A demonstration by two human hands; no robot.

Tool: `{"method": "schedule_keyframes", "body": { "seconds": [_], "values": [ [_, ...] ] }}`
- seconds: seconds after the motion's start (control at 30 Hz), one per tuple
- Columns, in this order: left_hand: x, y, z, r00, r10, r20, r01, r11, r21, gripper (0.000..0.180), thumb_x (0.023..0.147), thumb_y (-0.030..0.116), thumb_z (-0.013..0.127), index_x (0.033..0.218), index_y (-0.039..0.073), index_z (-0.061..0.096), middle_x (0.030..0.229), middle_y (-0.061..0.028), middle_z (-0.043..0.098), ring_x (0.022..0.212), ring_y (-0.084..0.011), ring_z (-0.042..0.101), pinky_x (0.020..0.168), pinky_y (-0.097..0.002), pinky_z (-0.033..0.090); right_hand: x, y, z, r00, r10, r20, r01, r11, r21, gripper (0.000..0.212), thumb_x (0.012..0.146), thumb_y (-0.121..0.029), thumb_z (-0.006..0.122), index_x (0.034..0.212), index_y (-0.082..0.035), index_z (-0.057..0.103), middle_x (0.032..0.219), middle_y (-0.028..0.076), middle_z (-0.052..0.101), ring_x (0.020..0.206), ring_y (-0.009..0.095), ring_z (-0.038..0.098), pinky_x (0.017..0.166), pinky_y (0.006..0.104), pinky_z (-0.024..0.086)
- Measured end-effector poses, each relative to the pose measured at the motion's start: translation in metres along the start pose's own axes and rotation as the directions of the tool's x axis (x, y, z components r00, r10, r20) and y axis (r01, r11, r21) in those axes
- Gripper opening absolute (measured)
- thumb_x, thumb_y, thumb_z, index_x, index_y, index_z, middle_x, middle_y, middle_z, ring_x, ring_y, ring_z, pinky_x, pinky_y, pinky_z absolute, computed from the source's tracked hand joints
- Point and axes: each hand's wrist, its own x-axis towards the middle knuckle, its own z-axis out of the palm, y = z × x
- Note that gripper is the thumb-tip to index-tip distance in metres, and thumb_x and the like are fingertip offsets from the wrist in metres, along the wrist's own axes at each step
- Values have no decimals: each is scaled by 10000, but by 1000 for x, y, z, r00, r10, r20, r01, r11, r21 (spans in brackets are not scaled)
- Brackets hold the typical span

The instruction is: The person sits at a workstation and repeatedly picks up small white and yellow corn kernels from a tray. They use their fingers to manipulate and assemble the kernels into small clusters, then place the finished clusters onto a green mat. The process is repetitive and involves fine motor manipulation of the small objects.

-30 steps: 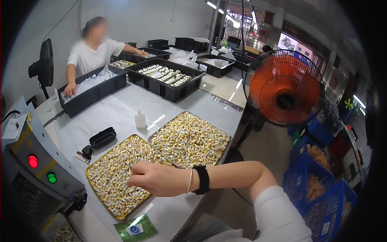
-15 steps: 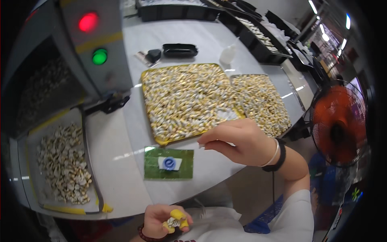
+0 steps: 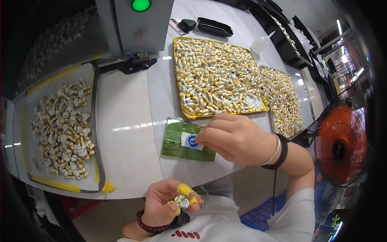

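Observation:
My left hand (image 3: 159, 201), low in front of my shirt, has yellow coverings on its fingertips and holds a small white piece with dark stripes (image 3: 182, 201). My right hand (image 3: 240, 139) reaches in with thumb and fingers pinched together. Its fingertips touch or hover just at a blue ring-shaped spot (image 3: 192, 140) on a white patch; anything between them is hidden. That patch lies on a green glossy sheet (image 3: 171, 141) near the table's front edge. Behind the right hand stands a large yellow-edged tray (image 3: 189, 117) full of small white-and-yellow pieces.
A second tray of similar pieces (image 3: 282, 97) stands to the right. At left is a tray (image 3: 94, 169) of whitish-tan pieces, beside a grey machine (image 3: 141, 28) with a green light. A white squeeze bottle (image 3: 260, 44), a black case (image 3: 215, 27) and an orange fan (image 3: 340, 145) stand farther off.
My right hand has come down from beside the large tray to the blue spot on the green sheet. My left hand still holds the small piece, slightly turned. The whole view has shifted.

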Motion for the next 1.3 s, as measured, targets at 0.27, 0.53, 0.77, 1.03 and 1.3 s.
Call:
{"method": "schedule_keyframes", "body": {
  "seconds": [0.27, 0.53, 0.77, 1.03, 1.3],
  "values": [
    [0, 3, -1, 998, -64, -3, 63, 995, -74, 512, 759, 352, 719, 1005, -64, 552, 935, -131, 637, 889, -259, 634, 761, -337, 535, 5, 0, 5, 997, -76, 3, 76, 997, -4, 232, 616, -9, 691, 835, -34, 618, 779, 54, 518, 718, 214, 513, 625, 297, 449],
    [1, 2, 1, 996, -90, 23, 92, 990, -111, 523, 748, 362, 722, 998, -61, 540, 916, -128, 636, 879, -263, 633, 765, -331, 525, 6, -4, 5, 999, -45, 13, 47, 982, -184, 169, 635, -62, 623, 792, -22, 574, 769, 67, 486, 731, 210, 496, 646, 288, 449],
    [8, 4, 6, 981, -189, 33, 192, 963, -188, 513, 795, 377, 676, 1022, -57, 525, 927, -116, 619, 853, -233, 623, 738, -303, 515, 4, -7, 11, 999, -24, -37, 23, 999, -37, 208, 639, 10, 663, 841, -26, 630, 738, 58, 506, 676, 209, 507, 592, 298, 445],
    [11, 0, 5, 948, -312, 67, 319, 916, -243, 446, 857, 391, 596, 1002, -21, 503, 1024, -108, 576, 829, -189, 615, 744, -283, 509, -6, -19, -7, 980, 78, -184, 2, 917, 398, 140, 690, 7, 677, 820, -31, 640, 718, 67, 590, 624, 222, 567, 555, 308, 452],
    [19, -2, 10, 885, -443, 143, 465, 839, -283, 415, 873, 358, 585, 1047, -9, 499, 1030, -86, 558, 816, -119, 600, 761, -269, 511, -12, -25, -7, 938, -163, -307, 263, 911, 319, 106, 712, 10, 629, 809, -2, 670, 742, 68, 614, 625, 191, 588, 537, 266, 496]
  ]
}}
